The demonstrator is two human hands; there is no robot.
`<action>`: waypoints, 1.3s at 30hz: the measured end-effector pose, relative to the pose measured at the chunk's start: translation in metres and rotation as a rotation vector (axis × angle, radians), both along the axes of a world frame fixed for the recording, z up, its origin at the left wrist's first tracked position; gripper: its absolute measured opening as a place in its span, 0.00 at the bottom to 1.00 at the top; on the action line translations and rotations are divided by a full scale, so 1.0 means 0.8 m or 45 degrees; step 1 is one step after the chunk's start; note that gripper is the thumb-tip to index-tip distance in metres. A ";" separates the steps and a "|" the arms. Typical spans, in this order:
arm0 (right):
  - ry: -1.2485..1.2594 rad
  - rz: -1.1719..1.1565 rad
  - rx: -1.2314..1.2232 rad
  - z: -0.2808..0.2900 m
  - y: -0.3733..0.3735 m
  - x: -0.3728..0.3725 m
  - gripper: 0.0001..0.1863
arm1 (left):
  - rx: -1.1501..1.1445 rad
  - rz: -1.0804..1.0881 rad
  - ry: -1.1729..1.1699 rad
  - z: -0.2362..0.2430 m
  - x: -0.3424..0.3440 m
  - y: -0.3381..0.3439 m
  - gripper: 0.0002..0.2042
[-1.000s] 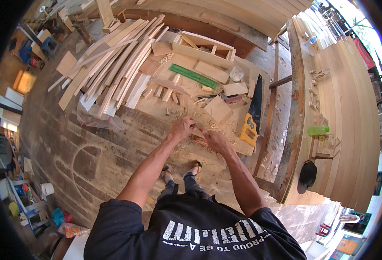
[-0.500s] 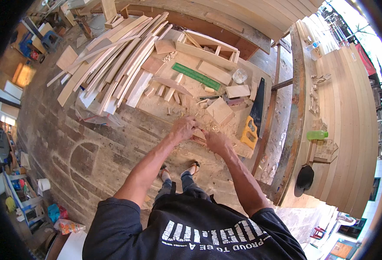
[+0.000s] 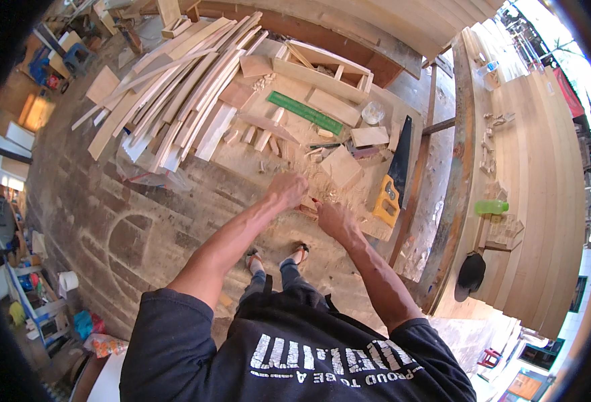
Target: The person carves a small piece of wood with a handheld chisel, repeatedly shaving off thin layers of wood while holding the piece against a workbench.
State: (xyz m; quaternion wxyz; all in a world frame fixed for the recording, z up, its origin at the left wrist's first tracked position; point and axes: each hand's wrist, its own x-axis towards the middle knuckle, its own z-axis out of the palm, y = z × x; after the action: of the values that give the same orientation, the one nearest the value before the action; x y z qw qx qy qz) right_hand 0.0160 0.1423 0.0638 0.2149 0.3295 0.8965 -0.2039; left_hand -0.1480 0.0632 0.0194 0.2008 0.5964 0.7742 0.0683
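Over the near edge of the work board, my left hand (image 3: 288, 190) is closed, its fingers curled together; what they grip is hidden. Just to its right, my right hand (image 3: 336, 218) is also closed, with a small red-ended piece (image 3: 316, 200) poking out by its fingertips, too small to name. Between and just below the two hands lies a small reddish-brown wooden piece (image 3: 306, 211), partly covered. Wood shavings and a square wooden block (image 3: 341, 167) are just beyond my hands.
A handsaw (image 3: 389, 194) with a yellow handle lies to the right, near a clear jar (image 3: 372, 112). Beyond are a green ruler (image 3: 304, 112) and an open wooden box frame (image 3: 319, 79). Long wood strips (image 3: 174, 87) are piled at left; a planked bench (image 3: 537, 161) stands right.
My left hand has shifted slightly away from me and opened a little gap from the right hand. The red-ended piece at my right fingertips shows more clearly. Right hand stays nearly in place.
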 end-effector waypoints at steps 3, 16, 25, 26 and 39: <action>0.047 -0.011 -0.033 -0.013 0.003 0.025 0.28 | -0.055 0.027 -0.016 0.004 0.003 0.003 0.04; 0.327 -0.128 -0.132 -0.031 0.017 0.076 0.27 | 0.147 0.080 -0.296 0.008 0.005 -0.014 0.10; 0.588 -0.294 -0.174 -0.057 0.002 0.079 0.24 | 0.350 0.582 -0.226 -0.011 0.054 -0.027 0.12; 0.590 -0.294 -0.180 -0.057 0.003 0.079 0.24 | 0.342 0.584 -0.215 -0.018 0.056 -0.027 0.11; 0.421 -0.029 -0.217 -0.025 0.034 0.061 0.28 | 0.390 0.405 -0.314 -0.018 0.037 -0.030 0.11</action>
State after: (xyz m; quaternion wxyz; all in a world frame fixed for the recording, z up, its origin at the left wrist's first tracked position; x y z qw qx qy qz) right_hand 0.0650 0.1697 0.0435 0.0895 0.2822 0.8953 -0.3329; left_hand -0.1187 0.0391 0.0054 0.1877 0.4778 0.8084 0.2880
